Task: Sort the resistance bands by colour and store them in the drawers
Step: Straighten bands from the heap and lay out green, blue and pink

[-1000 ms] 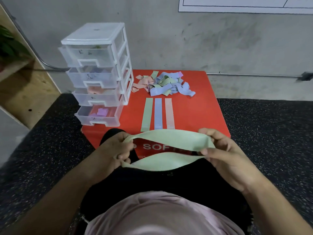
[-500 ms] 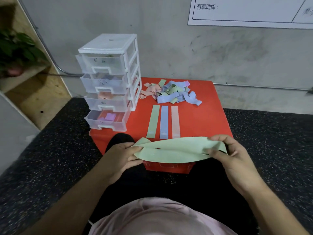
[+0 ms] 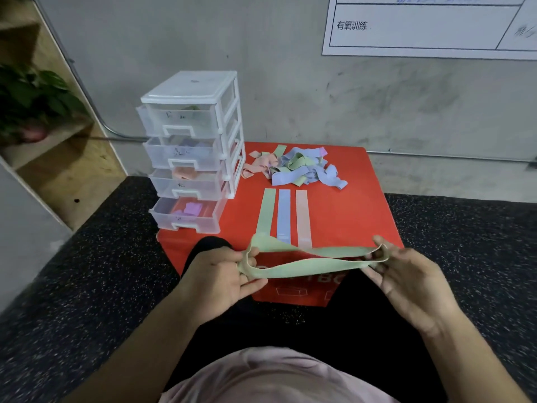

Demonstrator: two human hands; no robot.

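Note:
I hold a green resistance band (image 3: 313, 264) stretched as a twisted loop in front of the red box (image 3: 351, 207). My left hand (image 3: 220, 274) pinches its left end and my right hand (image 3: 406, 274) grips its right end. On the box lie three flat bands side by side: green (image 3: 266, 212), blue (image 3: 284, 212) and pink (image 3: 303, 216). Behind them is a tangled pile of bands (image 3: 293, 168) in pink, green and blue. A white four-drawer unit (image 3: 189, 152) stands at the box's left; its bottom drawer (image 3: 186, 215) is pulled out with purple bands inside.
A grey concrete wall with a white chart (image 3: 430, 24) rises behind the box. A wooden shelf with a potted plant (image 3: 32, 100) stands at the left. Black speckled flooring (image 3: 87, 286) surrounds the box, and my dark-clothed legs lie in front of it.
The band was flat and wide between my hands; now it is pulled longer, narrower and twisted. The view has tilted upward, showing more wall.

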